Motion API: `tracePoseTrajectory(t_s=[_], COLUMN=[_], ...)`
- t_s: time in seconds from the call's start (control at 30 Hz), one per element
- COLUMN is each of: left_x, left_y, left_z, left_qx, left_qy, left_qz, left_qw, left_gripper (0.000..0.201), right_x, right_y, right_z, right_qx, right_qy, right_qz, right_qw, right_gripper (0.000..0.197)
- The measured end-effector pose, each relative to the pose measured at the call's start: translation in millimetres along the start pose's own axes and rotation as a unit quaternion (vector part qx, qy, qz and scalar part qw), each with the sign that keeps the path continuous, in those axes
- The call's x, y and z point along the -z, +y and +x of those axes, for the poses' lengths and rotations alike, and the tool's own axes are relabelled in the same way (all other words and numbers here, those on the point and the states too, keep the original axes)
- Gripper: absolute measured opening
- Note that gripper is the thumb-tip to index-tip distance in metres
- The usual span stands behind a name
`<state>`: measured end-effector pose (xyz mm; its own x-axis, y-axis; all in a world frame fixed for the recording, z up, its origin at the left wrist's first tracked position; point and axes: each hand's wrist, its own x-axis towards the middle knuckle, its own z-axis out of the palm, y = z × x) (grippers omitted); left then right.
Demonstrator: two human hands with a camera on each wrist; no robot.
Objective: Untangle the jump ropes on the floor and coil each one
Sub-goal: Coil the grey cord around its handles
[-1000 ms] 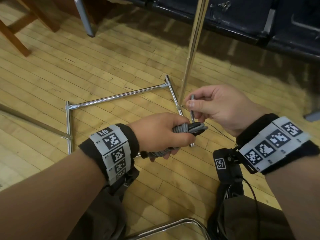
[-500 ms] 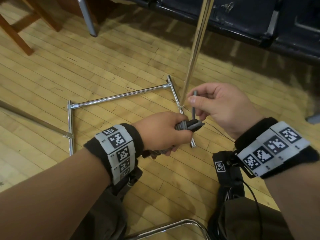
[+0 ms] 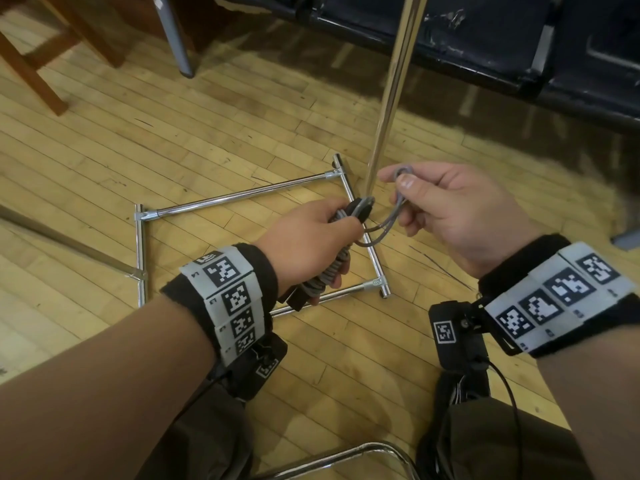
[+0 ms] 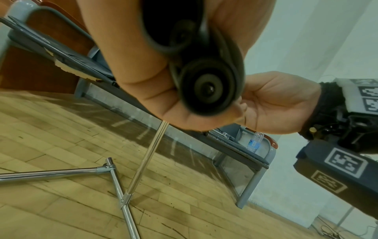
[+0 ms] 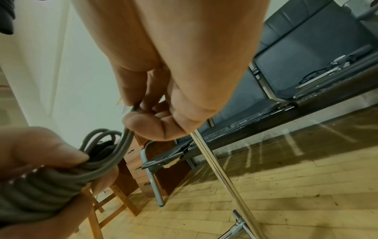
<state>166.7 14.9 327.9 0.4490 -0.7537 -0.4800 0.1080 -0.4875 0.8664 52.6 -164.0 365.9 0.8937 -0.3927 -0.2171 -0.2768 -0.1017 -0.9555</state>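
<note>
Jump rope [image 3: 332, 268], grey and already wound into a tight bundle around its black handles, sits clenched in the person's left hand [image 3: 311, 237] above a wooden floor [image 3: 173, 150], with the handle ends poking out at both sides of the fist. The right hand [image 3: 446, 206] pinches the last free bend of cord [image 3: 388, 223] between thumb and forefinger, holding it up as a short doubled loop that runs down into the top of the bundle. Beneath both hands lies a chrome tube frame [image 3: 242, 195], and an upright chrome pole [image 3: 391, 88] rises just behind the knuckles, close to the loop but apparently not snagging it. Dark padded benches [image 3: 450, 36] line the far edge of the scene. Only 1 rope is in sight; any others are out of view. The step in hand looks like finishing off this coil: the remaining tail is short, and the next move likely calls for wrapping or tucking that loop round the bundle's end while the left fist keeps the earlier turns from springing loose.
</note>
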Motion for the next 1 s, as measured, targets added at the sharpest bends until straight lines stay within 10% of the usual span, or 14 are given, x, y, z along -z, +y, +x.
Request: tracePoseTrajectory(t_s=[0.57, 1.0], left_x=[-5.7, -1.2], left_y=[3.9, 8.9], left_z=[-0.4, -0.6], left_qx=[-0.034, 0.009], left_qy=[0.048, 0.054], left_qz=[-0.051, -0.138], left_qw=[0.997, 0.989], left_gripper=[0.011, 0.016], right_x=[-24.5, -30.1], right_y=[-2.1, 5.3], right_z=[-3.9, -6.7], right_qx=[0.074, 0.101], right_qy=[0.039, 0.014], right_qz=[-0.175, -0.269], right_qw=[0.981, 0.958], right_gripper=[0.004, 0.042])
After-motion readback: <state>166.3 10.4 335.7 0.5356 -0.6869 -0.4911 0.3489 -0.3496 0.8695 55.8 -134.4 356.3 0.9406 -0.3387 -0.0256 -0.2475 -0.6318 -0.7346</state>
